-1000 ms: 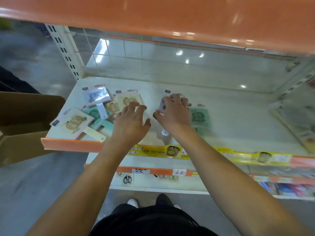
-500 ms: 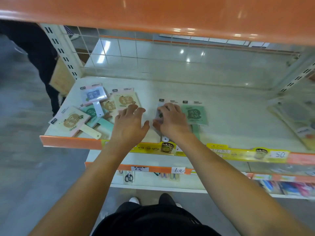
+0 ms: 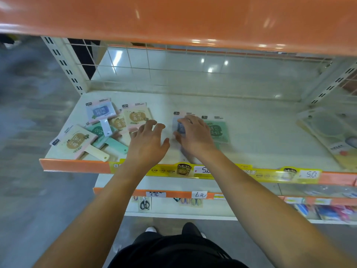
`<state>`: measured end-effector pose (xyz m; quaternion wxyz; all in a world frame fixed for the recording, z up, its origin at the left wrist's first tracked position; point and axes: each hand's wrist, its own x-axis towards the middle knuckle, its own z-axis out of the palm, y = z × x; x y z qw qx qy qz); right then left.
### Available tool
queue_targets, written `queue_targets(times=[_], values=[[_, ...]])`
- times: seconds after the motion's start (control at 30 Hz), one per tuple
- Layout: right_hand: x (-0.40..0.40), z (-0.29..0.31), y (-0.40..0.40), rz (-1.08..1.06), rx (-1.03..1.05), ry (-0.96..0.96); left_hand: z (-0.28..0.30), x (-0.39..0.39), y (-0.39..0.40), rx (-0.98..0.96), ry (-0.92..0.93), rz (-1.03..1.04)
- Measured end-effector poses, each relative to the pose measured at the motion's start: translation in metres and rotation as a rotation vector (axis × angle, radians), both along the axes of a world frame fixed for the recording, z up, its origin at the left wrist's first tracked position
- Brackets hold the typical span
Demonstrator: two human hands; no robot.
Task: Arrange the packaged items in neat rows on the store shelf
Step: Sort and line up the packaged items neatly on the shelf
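Since the earlier frame both hands have drawn slightly apart, and the blue packet under the right one now lies nearer the green packet.

Largest first: the store shelf (image 3: 251,136) fills the middle of the frame, cream-topped with an orange front lip. At its left end sits a loose pile of packaged items (image 3: 100,130), overlapping at odd angles, handles pointing various ways. Right of centre the green packet (image 3: 218,130) lies flat, its long axis running from the back of the shelf toward the front lip. Just left of it, touching or nearly so, is the blue packet (image 3: 178,125), lying the same way.

The right hand (image 3: 195,136) covers that blue packet, fingers curled over its top and thumb at its left edge, gripping it. The left hand (image 3: 148,140) hovers just beside it, fingers spread and loosely bent, holding nothing.

The pile lies to the left of the left hand, so that hand is nearer for the next packet.
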<state>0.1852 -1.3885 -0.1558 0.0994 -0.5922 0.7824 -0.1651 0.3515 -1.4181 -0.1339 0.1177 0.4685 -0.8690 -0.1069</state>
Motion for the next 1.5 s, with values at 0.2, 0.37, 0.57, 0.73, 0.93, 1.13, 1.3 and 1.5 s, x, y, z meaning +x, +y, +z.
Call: queue_targets(times=[0.2, 0.37, 0.57, 0.73, 0.93, 1.13, 1.3, 1.5], values=[[-0.035, 0.013, 0.018, -0.155, 0.068, 0.059, 0.001, -0.041, 0.0, 0.033, 0.042, -0.084], [-0.058, 0.021, 0.034, -0.213, 0.151, 0.05, -0.002, -0.079, -0.001, 0.099, -0.062, -0.152], [-0.063, 0.016, 0.046, -0.14, 0.242, 0.002, -0.018, -0.088, -0.003, 0.152, -0.076, -0.182], [-0.066, 0.014, 0.044, -0.134, 0.226, -0.014, -0.018, -0.089, -0.007, 0.185, -0.075, -0.163], [-0.065, 0.011, 0.042, -0.125, 0.204, 0.0, -0.027, -0.101, -0.002, 0.103, -0.128, -0.182], [-0.072, 0.012, 0.046, -0.128, 0.19, -0.004, -0.031, -0.112, -0.003, 0.054, -0.163, -0.167], [-0.088, 0.012, 0.063, -0.163, 0.204, 0.005, -0.028, -0.129, 0.016, -0.005, -0.141, -0.223], [-0.099, 0.01, 0.075, -0.155, 0.161, 0.011, -0.023, -0.141, 0.028, -0.044, -0.124, -0.211]])
